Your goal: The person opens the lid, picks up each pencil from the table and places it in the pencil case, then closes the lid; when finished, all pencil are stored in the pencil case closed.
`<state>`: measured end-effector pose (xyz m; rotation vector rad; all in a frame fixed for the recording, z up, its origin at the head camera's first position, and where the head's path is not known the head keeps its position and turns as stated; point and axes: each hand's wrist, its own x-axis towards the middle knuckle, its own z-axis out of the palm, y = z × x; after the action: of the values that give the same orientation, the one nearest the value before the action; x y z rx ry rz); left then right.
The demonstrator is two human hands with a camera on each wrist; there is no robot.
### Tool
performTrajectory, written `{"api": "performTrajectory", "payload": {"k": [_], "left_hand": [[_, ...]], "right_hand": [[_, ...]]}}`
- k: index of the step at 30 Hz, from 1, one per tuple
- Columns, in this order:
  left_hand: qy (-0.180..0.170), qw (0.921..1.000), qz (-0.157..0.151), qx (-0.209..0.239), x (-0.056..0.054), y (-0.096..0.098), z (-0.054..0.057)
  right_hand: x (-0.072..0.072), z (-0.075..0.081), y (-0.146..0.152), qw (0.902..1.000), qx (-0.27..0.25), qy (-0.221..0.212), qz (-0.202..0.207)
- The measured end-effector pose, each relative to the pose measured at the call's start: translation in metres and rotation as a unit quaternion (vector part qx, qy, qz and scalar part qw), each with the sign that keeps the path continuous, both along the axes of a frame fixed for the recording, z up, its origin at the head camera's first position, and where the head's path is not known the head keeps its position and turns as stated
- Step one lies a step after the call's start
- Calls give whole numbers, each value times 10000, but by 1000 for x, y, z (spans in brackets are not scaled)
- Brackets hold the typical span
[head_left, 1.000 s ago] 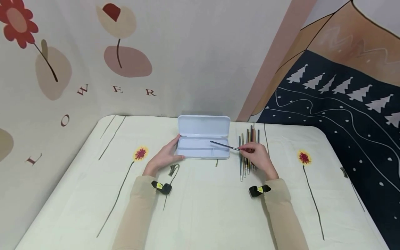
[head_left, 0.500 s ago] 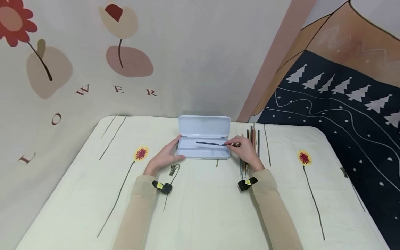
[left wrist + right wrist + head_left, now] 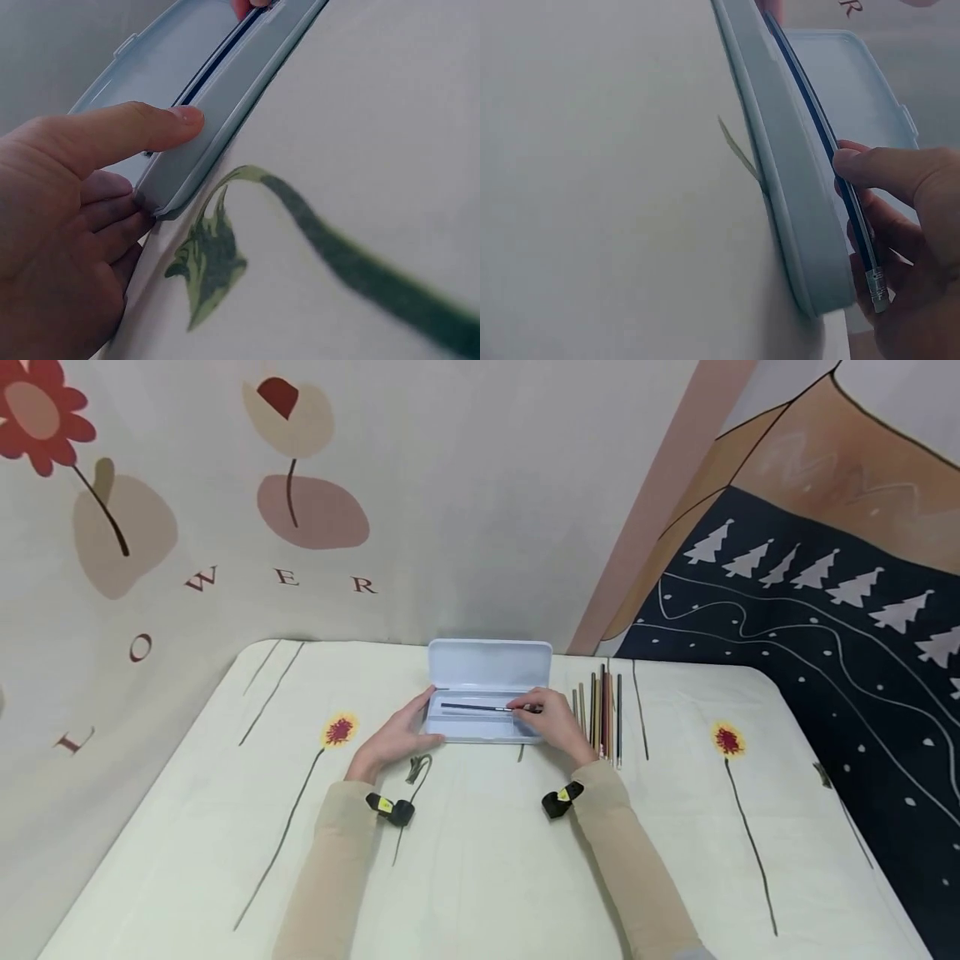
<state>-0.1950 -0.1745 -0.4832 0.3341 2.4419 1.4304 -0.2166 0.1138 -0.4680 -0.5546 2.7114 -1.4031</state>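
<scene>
A pale blue pencil case [image 3: 491,665] lies open on the table, its lid raised at the back and its tray divided into compartments. My left hand [image 3: 393,741] grips the case's left end, thumb on the front wall [image 3: 176,169] and fingers behind the end. Between thumb and fingers of my right hand [image 3: 557,724] is a dark blue pencil [image 3: 817,112] with a silver stripe, metal ferrule and eraser. That pencil [image 3: 476,707] lies lengthwise over the long rear compartment, eraser end to the right. Whether it touches the tray floor, I cannot tell.
Several pencils [image 3: 606,718] lie side by side just right of the case, near my right forearm. The table's white cloth [image 3: 480,860] has printed flowers and stems. A patterned fabric wall [image 3: 480,527] rises behind the table's far edge.
My right hand has carried the dark blue pencil leftward from beside the loose pencils to over the case, turning it more level with the tray. The left hand stays on the case.
</scene>
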Motion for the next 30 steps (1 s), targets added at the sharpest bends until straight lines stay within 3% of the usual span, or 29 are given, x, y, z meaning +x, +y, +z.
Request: {"api": "performTrajectory", "payload": {"k": [10, 19, 30], "left_hand": [[-50, 9999, 64, 88, -5, 1, -2], [45, 9998, -35, 187, -7, 2, -3], [-16, 9999, -20, 106, 0, 1, 3]], "right_hand": [[-8, -8, -10, 9999, 98, -27, 3], [-7, -10, -7, 9998, 4, -208, -44], [7, 4, 9, 9991, -139, -342, -188]]}}
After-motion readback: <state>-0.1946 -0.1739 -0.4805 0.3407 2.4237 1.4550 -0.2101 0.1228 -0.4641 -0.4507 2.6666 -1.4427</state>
